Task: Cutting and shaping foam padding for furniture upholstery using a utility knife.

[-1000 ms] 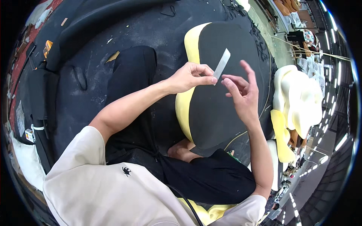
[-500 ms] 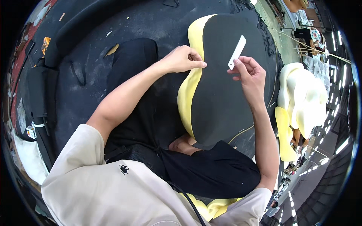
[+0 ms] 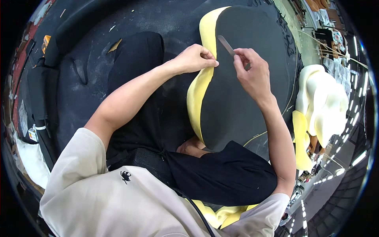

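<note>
A curved foam cushion piece (image 3: 244,94) with a black top face and a yellow side (image 3: 196,98) lies in front of my legs. My left hand (image 3: 196,58) is pinched closed at the seam where yellow meets black, its thumb and fingertips touching the edge. What lies between those fingertips is too small to make out. Over the black face, my right hand (image 3: 252,71) grips a bare flat blade (image 3: 226,45) between thumb and fingers. The blade tilts toward the upper left, its tip near the yellow edge and a little above my left fingertips.
White and yellow foam pieces (image 3: 321,102) are piled at the right. More yellow foam (image 3: 221,215) lies beside my lap. A thin cord (image 3: 256,138) runs along the cushion's right side. Black padded rolls (image 3: 39,94), a white bag (image 3: 33,164) and an orange box (image 3: 46,42) sit at the left.
My right hand has moved left and up, turning the blade from pointing up-right to pointing up-left. The blade now shows narrower. My left hand stays at the seam.
</note>
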A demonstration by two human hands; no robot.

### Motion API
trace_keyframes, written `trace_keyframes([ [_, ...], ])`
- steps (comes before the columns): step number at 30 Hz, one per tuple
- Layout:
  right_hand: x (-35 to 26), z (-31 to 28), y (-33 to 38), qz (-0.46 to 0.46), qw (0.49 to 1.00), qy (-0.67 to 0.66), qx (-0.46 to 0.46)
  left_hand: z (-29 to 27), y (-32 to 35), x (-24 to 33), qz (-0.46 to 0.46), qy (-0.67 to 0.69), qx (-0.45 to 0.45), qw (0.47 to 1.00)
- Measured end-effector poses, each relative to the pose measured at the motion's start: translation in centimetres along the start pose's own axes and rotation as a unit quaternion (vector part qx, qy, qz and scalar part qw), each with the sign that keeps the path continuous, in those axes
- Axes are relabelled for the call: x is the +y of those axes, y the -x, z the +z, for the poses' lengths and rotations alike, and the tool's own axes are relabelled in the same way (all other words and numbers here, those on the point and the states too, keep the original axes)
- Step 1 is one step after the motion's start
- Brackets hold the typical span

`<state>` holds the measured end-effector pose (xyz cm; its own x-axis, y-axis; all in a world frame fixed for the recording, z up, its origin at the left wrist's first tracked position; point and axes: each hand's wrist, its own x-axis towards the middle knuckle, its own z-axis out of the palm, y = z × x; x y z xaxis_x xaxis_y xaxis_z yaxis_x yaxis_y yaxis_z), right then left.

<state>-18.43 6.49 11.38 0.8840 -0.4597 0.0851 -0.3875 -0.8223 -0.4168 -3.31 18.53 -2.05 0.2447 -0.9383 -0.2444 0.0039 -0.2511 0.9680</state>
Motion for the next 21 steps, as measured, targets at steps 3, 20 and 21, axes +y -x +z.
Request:
trace_keyframes([
  [3,0.5,0.3,0.0,-0.040,0.998,0.043,-0.029,0.4,0.2,-0.2,-0.009,0.030,0.017,0.999],
  [20,0.5,-0.5,1.3,-0.093,0.982,0.130,-0.102,0.9,0.5,0.2,-0.024,0.056,0.058,0.997],
  [21,0.3,-0.5,1.3,-0.095,0.980,0.138,-0.108,0.9,0.5,0.2,-0.022,0.057,0.057,0.997],
])
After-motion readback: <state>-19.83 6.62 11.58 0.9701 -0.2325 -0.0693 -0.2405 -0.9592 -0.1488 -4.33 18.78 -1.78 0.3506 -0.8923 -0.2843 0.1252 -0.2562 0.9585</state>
